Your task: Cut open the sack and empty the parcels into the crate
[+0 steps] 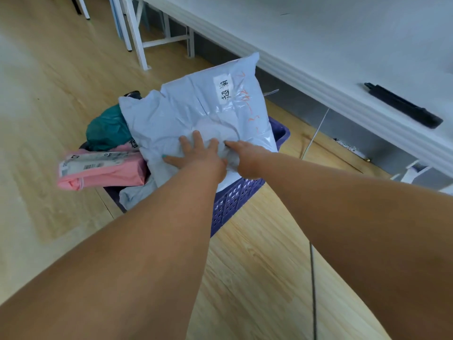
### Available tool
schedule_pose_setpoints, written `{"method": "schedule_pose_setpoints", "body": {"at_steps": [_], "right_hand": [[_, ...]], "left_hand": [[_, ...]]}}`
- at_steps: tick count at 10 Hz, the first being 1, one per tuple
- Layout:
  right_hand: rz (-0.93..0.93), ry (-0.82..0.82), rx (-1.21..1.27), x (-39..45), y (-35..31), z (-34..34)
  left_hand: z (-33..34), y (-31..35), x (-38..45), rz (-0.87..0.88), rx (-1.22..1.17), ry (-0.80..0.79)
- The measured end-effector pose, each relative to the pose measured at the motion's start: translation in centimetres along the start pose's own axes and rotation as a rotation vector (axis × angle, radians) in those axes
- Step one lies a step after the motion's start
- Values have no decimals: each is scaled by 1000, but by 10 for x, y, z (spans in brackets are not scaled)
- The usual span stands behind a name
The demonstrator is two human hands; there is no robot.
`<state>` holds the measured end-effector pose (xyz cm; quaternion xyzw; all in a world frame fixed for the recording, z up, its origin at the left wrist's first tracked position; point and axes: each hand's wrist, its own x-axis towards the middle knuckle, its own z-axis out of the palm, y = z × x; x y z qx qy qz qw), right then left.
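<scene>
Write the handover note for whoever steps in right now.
Left hand: open, fingers spread flat on the big pale blue parcel.
Right hand: gripping that parcel's near edge.
The parcel lies on top of the purple crate. A pink parcel, a teal one and a grey one are already in it.
No sack in view.
Left: settle the blue parcel and check for the sack.

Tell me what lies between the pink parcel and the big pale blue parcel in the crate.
In the head view, nothing lies between them: the pink parcel sits right against the pale blue parcel, whose edge overlaps it. The teal parcel lies just behind.
</scene>
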<state>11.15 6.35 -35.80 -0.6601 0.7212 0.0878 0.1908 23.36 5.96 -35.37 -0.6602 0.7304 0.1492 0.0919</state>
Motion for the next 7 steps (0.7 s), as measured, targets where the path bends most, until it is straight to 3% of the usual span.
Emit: {"method": "schedule_pose_setpoints", "body": {"at_steps": [1, 2, 3, 5, 7], "right_hand": [[-14, 155, 13, -8, 0, -4], [-40, 292, 184, -20, 6, -14], [-60, 460, 292, -34, 21, -31], [-11, 625, 306, -62, 76, -63], [146, 533, 372, -98, 124, -101]], "left_hand": [[0, 1, -9, 7, 57, 221], [-1, 1, -17, 97, 78, 518], [-12, 14, -19, 218, 116, 688], [-27, 89, -21, 411, 109, 668], [-60, 165, -37, 511, 136, 565]]}}
